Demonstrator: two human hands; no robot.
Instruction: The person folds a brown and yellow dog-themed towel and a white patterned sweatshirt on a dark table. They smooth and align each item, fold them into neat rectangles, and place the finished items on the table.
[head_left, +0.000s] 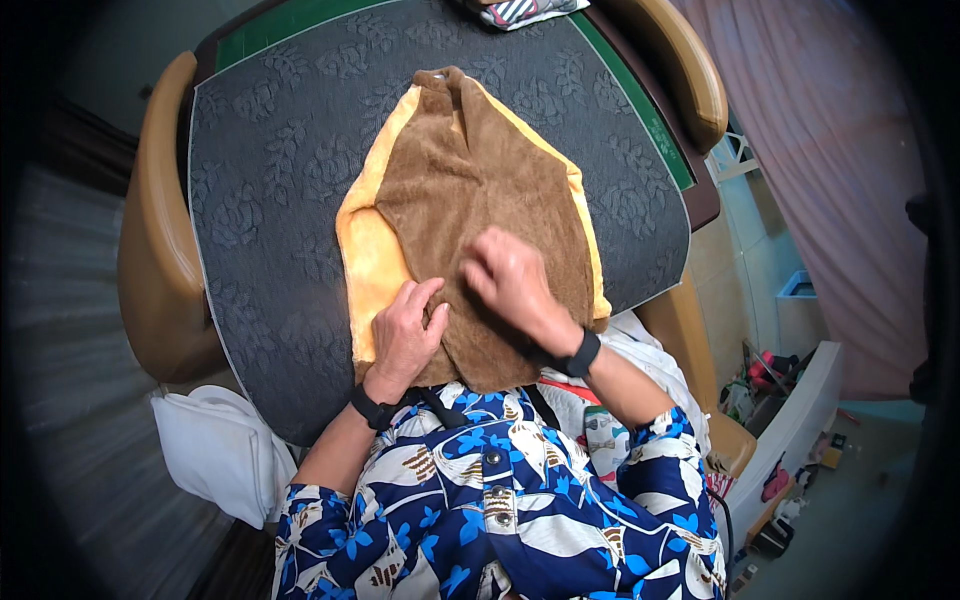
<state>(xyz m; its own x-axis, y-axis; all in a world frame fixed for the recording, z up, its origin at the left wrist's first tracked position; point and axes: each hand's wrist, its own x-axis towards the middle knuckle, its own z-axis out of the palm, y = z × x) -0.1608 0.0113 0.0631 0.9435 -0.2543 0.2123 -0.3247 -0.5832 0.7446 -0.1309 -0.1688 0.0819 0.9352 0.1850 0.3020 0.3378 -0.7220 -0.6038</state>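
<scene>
A brown plush garment (517, 195) with yellow-orange side panels lies spread on a dark floral-patterned table cover (262, 225). Its narrow collar end points away from me, and its lower edge reaches my front. My left hand (409, 330) rests on the lower left part, where the brown meets the yellow, with thumb and fingers apart. Over the middle of the brown cloth is my right hand (506, 281), fingers curled and slightly blurred; whether it touches or pinches the cloth cannot be told. Both wrists wear black bands.
Padded tan chairs (161, 225) stand around the table. Folded striped cloth (525, 11) lies at the far edge. White folded cloth (217, 450) sits at lower left, and more white fabric (652, 352) is at my right. Beyond are a pink curtain (817, 172) and shelves with assorted items.
</scene>
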